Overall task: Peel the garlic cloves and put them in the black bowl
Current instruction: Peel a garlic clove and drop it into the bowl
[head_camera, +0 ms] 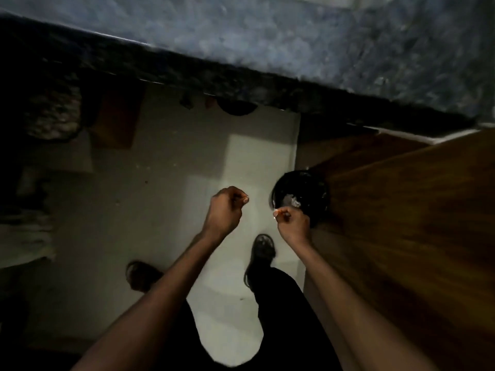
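Note:
My left hand hangs over the pale floor with its fingers curled in and the fingertips drawn together; nothing can be made out between them. My right hand is a short way to its right, at the near rim of a black round container. Its thumb and fingers pinch a small pale garlic scrap. Pale peel-like scraps lie inside the container. The view is dim and blurred, so I cannot tell whether this container is the black bowl.
A brown wooden surface fills the right side, touching the container. A dark stone counter edge runs across the top. My two feet stand on the pale floor. Dim clutter sits at the left.

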